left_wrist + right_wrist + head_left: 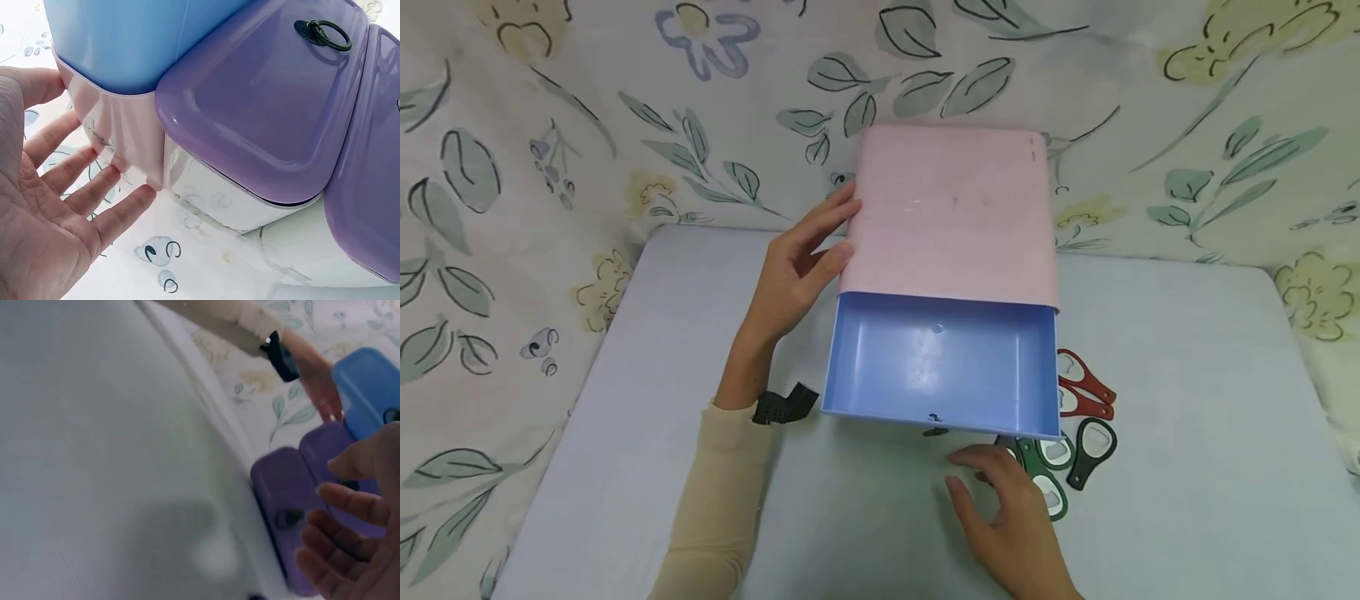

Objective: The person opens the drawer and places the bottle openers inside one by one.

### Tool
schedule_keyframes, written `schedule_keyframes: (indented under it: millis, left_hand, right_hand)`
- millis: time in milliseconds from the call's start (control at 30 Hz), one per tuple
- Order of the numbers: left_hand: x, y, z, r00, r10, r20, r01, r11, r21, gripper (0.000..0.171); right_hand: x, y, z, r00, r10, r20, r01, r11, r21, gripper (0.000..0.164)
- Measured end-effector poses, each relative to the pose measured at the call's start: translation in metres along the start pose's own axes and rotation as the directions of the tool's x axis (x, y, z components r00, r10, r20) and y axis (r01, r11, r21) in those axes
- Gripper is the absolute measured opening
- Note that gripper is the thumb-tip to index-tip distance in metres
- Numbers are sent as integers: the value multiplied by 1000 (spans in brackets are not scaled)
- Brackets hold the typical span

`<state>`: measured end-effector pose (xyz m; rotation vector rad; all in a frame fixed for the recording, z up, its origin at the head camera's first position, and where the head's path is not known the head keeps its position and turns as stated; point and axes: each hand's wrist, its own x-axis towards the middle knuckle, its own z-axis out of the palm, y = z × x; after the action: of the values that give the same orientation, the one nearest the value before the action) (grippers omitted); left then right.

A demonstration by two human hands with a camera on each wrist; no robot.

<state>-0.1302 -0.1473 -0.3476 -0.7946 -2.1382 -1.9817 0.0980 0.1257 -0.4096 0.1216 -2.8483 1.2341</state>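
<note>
A drawer unit with a pink top casing stands upright, its blue drawer pulled out; the inside of the drawer is bare. Along the casing's left side rest the fingertips of my left hand, its fingers spread and fairly straight in the left wrist view. My right hand hovers just in front of the blue drawer's front edge, fingers loosely bent, holding nothing. Below the blue drawer are two purple drawers, with a dark ring pull on the upper one.
Several small teardrop-shaped items with pale centres lie on the table right of the unit: red ones, green ones and a black one. Floral cloth hangs behind the white tabletop.
</note>
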Motion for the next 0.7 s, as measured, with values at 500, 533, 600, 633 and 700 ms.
schedule_keyframes:
  millis: [500, 533, 600, 633, 700]
  left_hand:
    - [0, 1, -1, 1000, 9, -3, -9, 1000, 15, 51]
    - [0, 1, -1, 1000, 9, -3, -9, 1000, 16, 51]
    - [0, 0, -1, 1000, 12, -4, -12, 1000, 9, 51]
    - [0, 0, 0, 1000, 13, -3, -13, 1000, 5, 51]
    - [1, -1, 1, 1000, 18, 0, -18, 1000, -5, 51]
  right_hand:
    - [2, 44, -4, 958, -245, -146, 195, 936, -295, 45]
    - [2, 46, -5, 958, -254, -131, 206, 933, -296, 45]
    - [1, 49, -6, 959, -263, -104, 222, 928, -299, 44]
    - [0, 51, -6, 961, -260, -90, 223, 926, -303, 44]
    - [-1, 53, -7, 965, -252, -67, 219, 923, -316, 43]
